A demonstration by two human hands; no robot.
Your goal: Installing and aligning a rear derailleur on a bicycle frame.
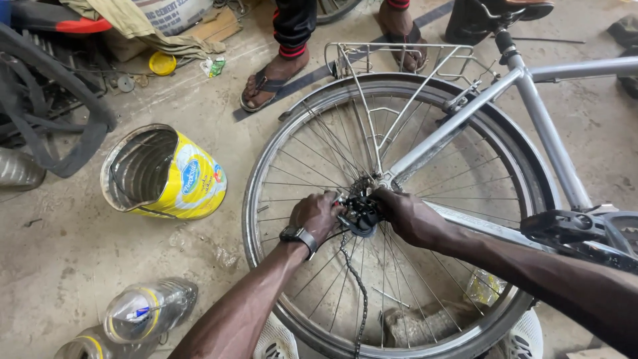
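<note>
Rim (262,166) shiny metal; tin (193,189) glossy yellow; floor (66,252) rough concrete.

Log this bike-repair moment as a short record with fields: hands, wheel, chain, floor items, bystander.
left hand: wears a wristwatch, grips the hub area beside the black derailleur
right hand: closed on the derailleur from the other side
rear wheel: spoked, silver rack above
chain: hangs slack below the hub
floor items: yellow tin can on its side, plastic bottles
bystander: sandalled feet behind the wheel
</note>
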